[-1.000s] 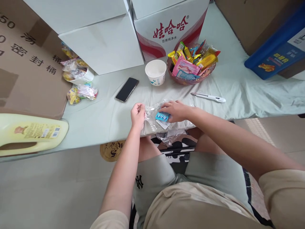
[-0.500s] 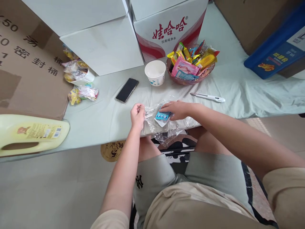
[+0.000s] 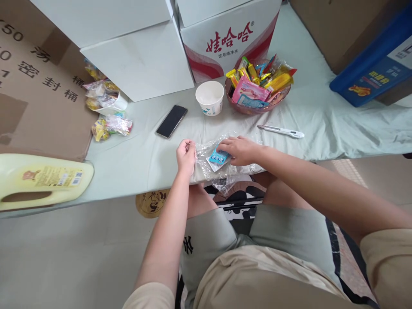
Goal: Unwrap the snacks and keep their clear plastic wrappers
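Note:
At the table's front edge, my left hand (image 3: 186, 156) pinches the left end of a clear plastic bag (image 3: 203, 151), its fingers closed. My right hand (image 3: 240, 150) reaches over the bag, fingers curled onto a small blue-and-white snack packet (image 3: 218, 157) that lies on or in the plastic; which of these, I cannot tell. Part of the packet is hidden under those fingers. The lower part of the bag hangs over the edge above my lap. Behind the hands stands a white paper bowl (image 3: 209, 99).
A glass bowl (image 3: 251, 107) of wrapped snacks stands at the back. A white utility knife (image 3: 280, 131) lies right, a phone (image 3: 171, 121) left. Further left are wrapped sweets (image 3: 119, 125) and a yellow jug (image 3: 45, 180). White cartons (image 3: 138, 64) and a blue container (image 3: 367, 64) stand behind.
My right hand and the blue packet have shifted slightly, and the packet is turned a little. My left hand stays put with its grip on the plastic.

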Demonstrator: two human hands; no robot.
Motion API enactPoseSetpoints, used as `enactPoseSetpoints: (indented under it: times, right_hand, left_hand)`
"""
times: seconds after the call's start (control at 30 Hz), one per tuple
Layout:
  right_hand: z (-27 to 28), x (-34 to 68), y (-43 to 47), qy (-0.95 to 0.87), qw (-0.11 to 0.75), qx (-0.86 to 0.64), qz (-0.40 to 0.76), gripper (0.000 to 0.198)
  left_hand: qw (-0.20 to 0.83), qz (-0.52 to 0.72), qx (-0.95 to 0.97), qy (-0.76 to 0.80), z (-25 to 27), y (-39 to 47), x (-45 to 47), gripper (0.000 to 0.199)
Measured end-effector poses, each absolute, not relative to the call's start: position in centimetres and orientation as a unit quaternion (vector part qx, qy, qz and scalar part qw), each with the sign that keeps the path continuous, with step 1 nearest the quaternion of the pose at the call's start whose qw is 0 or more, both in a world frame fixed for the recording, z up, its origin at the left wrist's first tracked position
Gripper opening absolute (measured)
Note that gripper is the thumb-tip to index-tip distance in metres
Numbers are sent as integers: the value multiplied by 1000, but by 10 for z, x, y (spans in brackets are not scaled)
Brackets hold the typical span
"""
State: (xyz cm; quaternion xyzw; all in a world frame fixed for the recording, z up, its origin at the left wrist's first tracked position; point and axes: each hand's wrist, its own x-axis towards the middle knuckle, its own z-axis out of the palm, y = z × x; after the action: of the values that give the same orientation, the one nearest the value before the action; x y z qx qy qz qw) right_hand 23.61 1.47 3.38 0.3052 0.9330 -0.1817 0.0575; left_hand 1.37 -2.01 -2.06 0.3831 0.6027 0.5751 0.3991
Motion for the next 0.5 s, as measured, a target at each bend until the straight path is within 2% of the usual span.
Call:
enactPoseSetpoints:
  times: [0.1, 0.3, 0.4, 0.5]
  right_hand:
    - [37, 228, 3, 928, 53, 336, -151, 54]
    - [44, 203, -15, 912, 82, 390, -99, 69]
    - [49, 199, -13, 901, 103, 405, -114, 66]
    - [54, 199, -11, 898, 108, 406, -132, 55]
  left_hand:
    - [397, 575, 384, 603, -20, -21, 14, 21]
    - [398, 578, 385, 600, -21, -21, 14, 21]
    - [401, 574, 384, 602, -22, -21, 13, 22]
    - [402, 573, 387, 600, -24, -20, 12, 22]
